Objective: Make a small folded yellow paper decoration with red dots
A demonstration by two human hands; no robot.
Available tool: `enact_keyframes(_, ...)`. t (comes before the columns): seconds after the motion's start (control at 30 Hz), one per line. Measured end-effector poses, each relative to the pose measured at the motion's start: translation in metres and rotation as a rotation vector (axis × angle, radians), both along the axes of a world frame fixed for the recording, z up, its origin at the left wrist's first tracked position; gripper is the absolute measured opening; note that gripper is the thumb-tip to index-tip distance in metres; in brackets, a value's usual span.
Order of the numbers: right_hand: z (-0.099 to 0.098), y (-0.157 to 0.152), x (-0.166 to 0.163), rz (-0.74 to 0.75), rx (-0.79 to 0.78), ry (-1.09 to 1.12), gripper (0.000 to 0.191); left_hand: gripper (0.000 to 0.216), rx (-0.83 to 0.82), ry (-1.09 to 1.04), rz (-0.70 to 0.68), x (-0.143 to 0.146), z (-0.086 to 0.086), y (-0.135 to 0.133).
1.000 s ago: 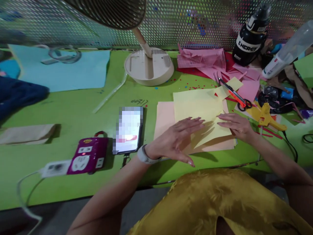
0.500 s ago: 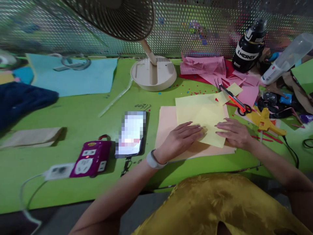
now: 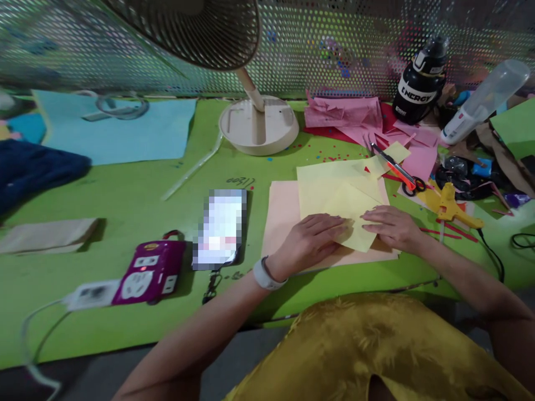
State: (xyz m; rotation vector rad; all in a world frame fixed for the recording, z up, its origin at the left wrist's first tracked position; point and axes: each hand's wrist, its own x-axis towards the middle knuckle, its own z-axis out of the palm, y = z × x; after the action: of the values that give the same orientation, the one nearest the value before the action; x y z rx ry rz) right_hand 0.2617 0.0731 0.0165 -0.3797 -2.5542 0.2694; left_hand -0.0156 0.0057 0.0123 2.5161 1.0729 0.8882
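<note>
Both my hands lie flat on a pale yellow sheet of paper (image 3: pixel 339 196) that is folded over on itself. My left hand (image 3: pixel 310 238) presses its lower left part, fingers stretched out. My right hand (image 3: pixel 390 227) presses the right corner, fingers also flat. The yellow sheet rests on a peach sheet (image 3: pixel 283 211) on the green table (image 3: pixel 137 189). Neither hand grips anything.
A phone (image 3: pixel 220 227) and a purple power strip (image 3: pixel 149 272) lie to the left. A fan base (image 3: pixel 259 123) stands behind. Red scissors (image 3: pixel 397 168), a yellow glue gun (image 3: pixel 452 205), pink paper scraps (image 3: pixel 346 112), a black bottle (image 3: pixel 419 83) and cables crowd the right. Blue paper (image 3: pixel 117 129) lies far left.
My left hand came down from a raised, tilted pose to lie flat on the yellow sheet. The lifted part of the sheet has been folded down and flattened.
</note>
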Motion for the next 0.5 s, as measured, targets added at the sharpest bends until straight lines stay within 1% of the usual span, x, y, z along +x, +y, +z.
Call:
enact_keyframes(0.1,0.001,-0.002,-0.001,0.004,-0.002,-0.018,0.028,0.027,0.005,-0.025,-0.038,0.002,0.001,-0.002)
enact_keyframes(0.2,-0.001,-0.002,-0.001,-0.057,-0.009,0.011,0.026,0.025,-0.08,-0.108,-0.033,0.002,0.002,-0.002)
enact_keyframes(0.23,-0.003,-0.002,-0.001,-0.1,-0.02,0.024,0.028,0.025,-0.133,-0.135,0.003,0.002,0.002,-0.002)
enact_keyframes(0.3,-0.005,-0.002,-0.002,-0.208,-0.065,0.045,0.038,0.028,-0.262,-0.166,0.145,0.002,0.002,-0.003)
enact_keyframes(0.37,-0.008,0.0,-0.003,-0.308,-0.124,0.053,0.045,0.038,-0.368,-0.166,0.322,0.002,0.001,-0.003)
enact_keyframes(0.4,-0.009,0.0,-0.003,-0.346,-0.155,0.046,0.047,0.045,-0.389,-0.161,0.389,0.003,0.0,-0.002)
enact_keyframes(0.43,-0.009,0.0,-0.004,-0.377,-0.184,0.034,0.048,0.053,-0.374,-0.151,0.431,0.003,-0.002,-0.001)
enact_keyframes(0.5,-0.009,0.0,-0.005,-0.419,-0.24,0.006,0.046,0.06,-0.236,-0.111,0.448,0.003,-0.004,0.0)
